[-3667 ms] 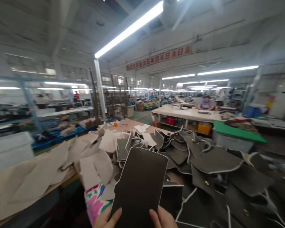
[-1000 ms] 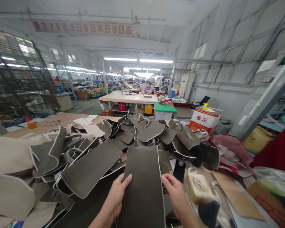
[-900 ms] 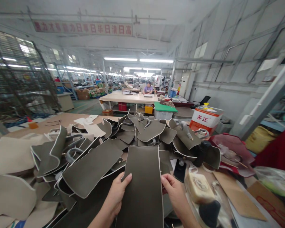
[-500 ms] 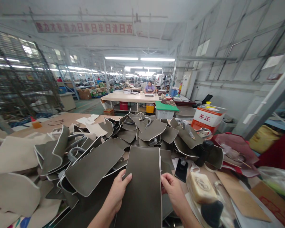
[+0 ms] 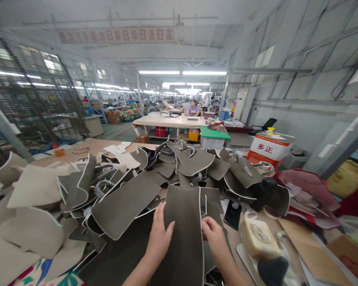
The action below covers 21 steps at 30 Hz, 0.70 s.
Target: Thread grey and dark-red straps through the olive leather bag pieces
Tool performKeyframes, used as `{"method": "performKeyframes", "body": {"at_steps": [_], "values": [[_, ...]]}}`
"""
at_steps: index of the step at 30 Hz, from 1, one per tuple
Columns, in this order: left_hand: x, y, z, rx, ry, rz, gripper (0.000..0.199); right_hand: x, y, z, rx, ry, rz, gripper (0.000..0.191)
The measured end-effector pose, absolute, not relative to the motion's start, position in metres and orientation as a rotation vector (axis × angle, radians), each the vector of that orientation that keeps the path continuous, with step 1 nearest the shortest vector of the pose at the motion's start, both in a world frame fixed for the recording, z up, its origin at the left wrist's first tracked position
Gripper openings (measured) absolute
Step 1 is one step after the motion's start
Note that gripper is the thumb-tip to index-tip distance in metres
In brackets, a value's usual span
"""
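A long dark olive panel (image 5: 183, 234) with pale edges stands in front of me, its near end cut off by the frame. My left hand (image 5: 160, 234) lies on its left side, fingers stretched out and thumb apart. At the right edge, my right hand (image 5: 212, 230) pinches the panel's border between thumb and curled fingers. Behind and to the left lies another olive panel (image 5: 125, 204) on a heap of similar pieces. Some olive pieces (image 5: 195, 161) farther back carry wrapped handles and small metal fittings.
Beige pieces (image 5: 38, 186) are piled at the left. On the right are a black phone (image 5: 232, 214), a yellowish block (image 5: 261, 238), a dark bottle (image 5: 265, 194), cardboard (image 5: 310, 246) and a red-and-white can (image 5: 268, 149). A person (image 5: 193, 109) sits at a far table (image 5: 167, 120).
My left hand has let go of the panel's left edge and opened flat against it. My right hand keeps its pinch. The whole view has shifted slightly, with the scene moving right.
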<state>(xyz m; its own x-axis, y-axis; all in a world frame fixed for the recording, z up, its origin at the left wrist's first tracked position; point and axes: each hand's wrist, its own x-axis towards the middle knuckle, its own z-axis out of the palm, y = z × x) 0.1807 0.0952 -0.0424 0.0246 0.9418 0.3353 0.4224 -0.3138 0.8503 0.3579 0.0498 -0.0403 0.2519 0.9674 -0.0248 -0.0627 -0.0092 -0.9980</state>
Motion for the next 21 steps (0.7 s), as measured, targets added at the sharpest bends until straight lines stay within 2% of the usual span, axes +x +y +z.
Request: {"method": "performKeyframes", "body": {"at_steps": [3,9,17,21], "values": [[0.176,0.099,-0.039,1.534,1.366,1.226,0.055,0.358,0.046,-0.042,-1.254,-0.885,1.130,0.029],[0.174,0.100,-0.023,1.180,1.247,1.223,0.052,0.361,0.033,-0.047,-1.323,-0.985,0.951,0.044],[0.184,0.087,-0.002,0.932,0.993,1.276,0.047,0.357,0.033,-0.056,-1.752,-1.286,0.381,0.045],[0.185,0.081,0.009,0.916,0.885,1.219,0.051,0.359,0.037,-0.058,-1.767,-1.480,0.197,0.050]]}}
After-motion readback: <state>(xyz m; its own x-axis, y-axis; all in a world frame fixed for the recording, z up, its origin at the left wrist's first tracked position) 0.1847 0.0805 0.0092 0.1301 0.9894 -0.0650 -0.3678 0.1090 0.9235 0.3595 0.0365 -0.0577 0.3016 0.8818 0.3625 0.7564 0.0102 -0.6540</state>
